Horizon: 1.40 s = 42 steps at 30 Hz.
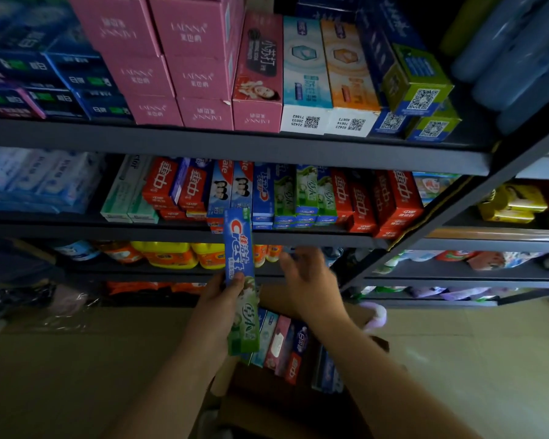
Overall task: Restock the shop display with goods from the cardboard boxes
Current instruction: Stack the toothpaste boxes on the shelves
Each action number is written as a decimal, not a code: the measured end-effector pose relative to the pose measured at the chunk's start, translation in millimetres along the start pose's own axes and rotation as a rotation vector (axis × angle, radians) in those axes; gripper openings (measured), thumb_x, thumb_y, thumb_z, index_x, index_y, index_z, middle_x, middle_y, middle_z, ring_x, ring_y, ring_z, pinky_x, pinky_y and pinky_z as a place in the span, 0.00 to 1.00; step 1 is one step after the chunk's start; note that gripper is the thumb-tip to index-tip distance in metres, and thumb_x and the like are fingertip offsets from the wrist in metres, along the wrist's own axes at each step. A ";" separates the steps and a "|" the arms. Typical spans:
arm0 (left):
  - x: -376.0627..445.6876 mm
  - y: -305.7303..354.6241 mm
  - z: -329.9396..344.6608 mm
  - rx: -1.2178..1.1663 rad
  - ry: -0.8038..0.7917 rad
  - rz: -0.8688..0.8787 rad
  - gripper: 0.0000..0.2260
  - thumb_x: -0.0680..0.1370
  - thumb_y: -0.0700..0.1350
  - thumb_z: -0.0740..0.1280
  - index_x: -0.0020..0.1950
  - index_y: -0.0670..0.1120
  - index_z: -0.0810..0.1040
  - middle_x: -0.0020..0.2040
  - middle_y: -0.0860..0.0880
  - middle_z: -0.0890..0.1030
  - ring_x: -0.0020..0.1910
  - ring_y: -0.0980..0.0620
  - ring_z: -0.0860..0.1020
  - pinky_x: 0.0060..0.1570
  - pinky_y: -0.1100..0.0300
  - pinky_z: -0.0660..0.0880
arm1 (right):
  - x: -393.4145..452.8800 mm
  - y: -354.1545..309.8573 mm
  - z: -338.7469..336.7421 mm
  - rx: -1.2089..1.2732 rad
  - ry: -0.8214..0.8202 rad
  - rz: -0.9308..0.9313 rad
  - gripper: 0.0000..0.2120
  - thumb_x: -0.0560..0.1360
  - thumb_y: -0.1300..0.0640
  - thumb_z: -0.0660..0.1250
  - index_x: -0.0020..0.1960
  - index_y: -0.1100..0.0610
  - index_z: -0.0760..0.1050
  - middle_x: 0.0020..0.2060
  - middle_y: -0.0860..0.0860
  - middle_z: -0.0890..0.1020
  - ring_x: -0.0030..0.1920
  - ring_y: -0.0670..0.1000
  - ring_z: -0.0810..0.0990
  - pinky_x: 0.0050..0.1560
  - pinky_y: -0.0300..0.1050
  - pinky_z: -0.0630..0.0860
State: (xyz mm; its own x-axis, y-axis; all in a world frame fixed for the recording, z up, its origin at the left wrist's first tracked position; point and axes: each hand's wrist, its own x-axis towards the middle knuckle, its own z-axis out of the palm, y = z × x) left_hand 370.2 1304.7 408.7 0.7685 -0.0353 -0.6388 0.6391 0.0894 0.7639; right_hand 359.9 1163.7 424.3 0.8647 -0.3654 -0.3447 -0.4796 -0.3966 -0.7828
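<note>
Cartons of toothpaste [279,345] are seen standing on end in the cardboard box [254,403] below the arms. One Crest carton [240,280] is gripped near its lower half by the left hand [222,307], thumb curled over its face, its top end raised to the middle shelf [171,231]. The right hand [308,275] is held beside it, fingers loosely spread, empty. The carton should be steadied there and slid into the matching Crest row [263,198], label facing out.
</note>
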 end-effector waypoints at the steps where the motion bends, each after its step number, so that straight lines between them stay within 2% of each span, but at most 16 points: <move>1: 1.9 2.7 2.9 0.005 -0.014 0.015 0.09 0.79 0.52 0.63 0.58 0.55 0.75 0.50 0.48 0.82 0.50 0.47 0.80 0.51 0.49 0.77 | -13.8 7.8 3.9 0.044 -0.083 0.051 0.17 0.78 0.42 0.60 0.58 0.53 0.71 0.43 0.40 0.77 0.42 0.37 0.76 0.40 0.34 0.70; 4: 7.8 10.8 13.0 -0.011 -0.046 0.031 0.09 0.79 0.53 0.63 0.57 0.55 0.76 0.49 0.47 0.83 0.49 0.46 0.82 0.51 0.47 0.77 | -39.6 22.3 11.4 0.172 -0.222 0.100 0.18 0.78 0.42 0.61 0.61 0.53 0.73 0.46 0.44 0.81 0.40 0.41 0.81 0.36 0.32 0.74; 7: 11.5 16.9 26.5 -0.017 -0.072 0.052 0.09 0.79 0.52 0.64 0.58 0.53 0.76 0.48 0.47 0.83 0.46 0.46 0.82 0.46 0.51 0.78 | -43.7 22.1 10.5 0.199 -0.220 0.088 0.15 0.77 0.45 0.64 0.59 0.52 0.75 0.45 0.46 0.83 0.40 0.39 0.81 0.37 0.33 0.76; 12: 16.5 37.7 44.8 -0.055 -0.156 0.080 0.06 0.81 0.46 0.62 0.55 0.51 0.77 0.46 0.49 0.83 0.43 0.52 0.83 0.42 0.56 0.78 | -32.2 11.5 8.4 0.364 -0.253 0.142 0.14 0.78 0.47 0.63 0.57 0.54 0.75 0.40 0.52 0.84 0.38 0.50 0.83 0.42 0.46 0.79; 14: 20.6 48.7 44.4 -0.025 -0.199 0.067 0.10 0.81 0.47 0.61 0.61 0.52 0.76 0.55 0.48 0.82 0.53 0.50 0.81 0.52 0.51 0.78 | -18.2 6.8 9.4 0.495 -0.227 0.157 0.15 0.78 0.48 0.63 0.58 0.58 0.76 0.38 0.52 0.84 0.35 0.50 0.82 0.38 0.43 0.79; 16: 25.2 54.8 39.5 0.051 -0.204 0.077 0.18 0.80 0.49 0.62 0.71 0.52 0.69 0.67 0.48 0.74 0.64 0.47 0.74 0.64 0.44 0.71 | 0.8 -1.6 8.1 0.557 -0.157 0.187 0.16 0.79 0.49 0.63 0.55 0.62 0.77 0.32 0.51 0.81 0.28 0.45 0.79 0.32 0.36 0.75; 18: 26.4 55.2 31.6 0.093 -0.159 0.128 0.18 0.81 0.47 0.61 0.72 0.51 0.69 0.69 0.50 0.71 0.66 0.51 0.71 0.68 0.46 0.67 | 22.7 -8.3 7.2 0.513 -0.091 0.225 0.16 0.79 0.48 0.63 0.50 0.62 0.78 0.27 0.50 0.80 0.24 0.43 0.76 0.28 0.34 0.72; 20: 24.3 48.7 22.3 0.109 -0.122 0.147 0.15 0.81 0.45 0.60 0.68 0.51 0.73 0.65 0.52 0.74 0.59 0.56 0.74 0.62 0.52 0.70 | 41.0 -9.4 8.0 0.493 -0.051 0.259 0.17 0.78 0.46 0.64 0.43 0.59 0.79 0.26 0.49 0.80 0.27 0.46 0.78 0.33 0.37 0.74; 22: 20.1 38.7 12.5 0.095 -0.089 0.111 0.10 0.81 0.44 0.60 0.60 0.52 0.76 0.57 0.53 0.79 0.53 0.56 0.77 0.56 0.52 0.72 | 54.2 -5.9 10.2 0.537 0.006 0.309 0.16 0.76 0.45 0.67 0.38 0.56 0.79 0.30 0.50 0.82 0.35 0.50 0.79 0.43 0.45 0.76; 25: 16.0 22.9 -2.6 0.036 -0.056 0.035 0.08 0.81 0.41 0.61 0.54 0.53 0.77 0.50 0.51 0.81 0.51 0.51 0.78 0.51 0.52 0.72 | 62.4 -5.9 15.3 0.843 0.045 0.412 0.10 0.76 0.56 0.70 0.46 0.63 0.79 0.35 0.52 0.83 0.41 0.48 0.82 0.54 0.44 0.78; 27: 16.1 12.0 -12.5 0.032 -0.036 -0.005 0.09 0.80 0.41 0.62 0.54 0.53 0.77 0.49 0.50 0.82 0.50 0.50 0.79 0.46 0.54 0.73 | 65.3 -7.8 18.3 0.961 0.053 0.445 0.08 0.76 0.59 0.70 0.47 0.65 0.77 0.31 0.51 0.81 0.40 0.46 0.81 0.61 0.47 0.77; 29: 14.8 3.2 -20.6 0.015 -0.007 -0.045 0.08 0.79 0.40 0.64 0.52 0.52 0.78 0.47 0.50 0.83 0.49 0.50 0.80 0.43 0.54 0.72 | 66.5 -12.9 19.8 0.970 0.063 0.447 0.09 0.77 0.59 0.68 0.39 0.60 0.75 0.26 0.48 0.78 0.40 0.46 0.79 0.65 0.51 0.72; 31: 12.4 -2.7 -26.3 0.008 0.013 -0.057 0.07 0.79 0.40 0.63 0.52 0.50 0.77 0.47 0.50 0.83 0.47 0.50 0.80 0.43 0.54 0.72 | 69.0 -18.0 20.7 0.952 0.052 0.420 0.05 0.78 0.59 0.67 0.43 0.56 0.77 0.33 0.46 0.79 0.47 0.46 0.80 0.61 0.43 0.76; 33: 7.8 -4.6 -29.5 0.011 0.009 -0.041 0.07 0.79 0.41 0.61 0.54 0.49 0.77 0.47 0.49 0.82 0.47 0.49 0.79 0.44 0.54 0.72 | 72.8 -21.4 21.8 0.961 0.060 0.371 0.03 0.78 0.60 0.67 0.45 0.55 0.75 0.40 0.48 0.79 0.44 0.46 0.80 0.47 0.36 0.79; 38: 4.5 -4.8 -35.1 0.021 0.010 -0.030 0.08 0.80 0.40 0.60 0.56 0.46 0.76 0.49 0.46 0.82 0.46 0.48 0.79 0.43 0.55 0.73 | 79.6 -33.1 21.8 1.069 0.027 0.425 0.05 0.79 0.61 0.64 0.44 0.55 0.73 0.42 0.48 0.78 0.40 0.44 0.77 0.30 0.30 0.76; 42: 4.8 -3.8 -36.0 0.027 0.013 -0.045 0.08 0.81 0.40 0.59 0.54 0.47 0.76 0.49 0.46 0.81 0.45 0.49 0.78 0.43 0.55 0.72 | 79.9 -39.5 21.0 1.123 0.003 0.440 0.04 0.79 0.60 0.63 0.45 0.55 0.72 0.43 0.48 0.77 0.40 0.44 0.76 0.24 0.30 0.73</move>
State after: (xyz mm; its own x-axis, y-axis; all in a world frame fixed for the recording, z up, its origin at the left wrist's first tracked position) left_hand 370.4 1339.9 399.4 0.7389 -0.0261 -0.6733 0.6735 0.0614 0.7367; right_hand 451.0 1167.9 416.8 0.6588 -0.2880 -0.6950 -0.3340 0.7158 -0.6133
